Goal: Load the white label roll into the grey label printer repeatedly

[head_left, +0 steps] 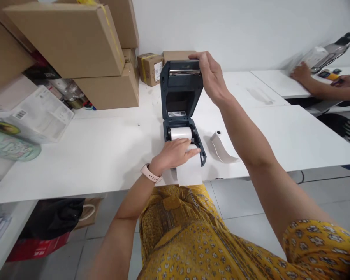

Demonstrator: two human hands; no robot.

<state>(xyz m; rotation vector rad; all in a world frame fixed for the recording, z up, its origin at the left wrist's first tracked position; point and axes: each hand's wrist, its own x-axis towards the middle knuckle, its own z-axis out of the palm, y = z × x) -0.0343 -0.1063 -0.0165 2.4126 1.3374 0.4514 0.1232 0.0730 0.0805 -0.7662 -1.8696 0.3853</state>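
A dark label printer [203,153] stands near the table's front edge with its lid [182,83] raised. My right hand [212,77] grips the lid's upper right corner, some fingers hidden behind it. Inside the body sits a white paper roll [180,133], and a paper strip [189,173] hangs out over the front edge. My left hand [176,153], with a pink watch on its wrist, lies flat across the front of the printer over the paper, fingers stretched and thumb apart. Right of the printer lies a small, partly unrolled paper roll [220,146].
Stacked cardboard boxes [64,42] and a white box [37,116] fill the left side. A small carton [150,69] stands by the wall. At the far right, another person's hands [303,76] are near a clear bottle [335,52] on an adjoining white table [271,81].
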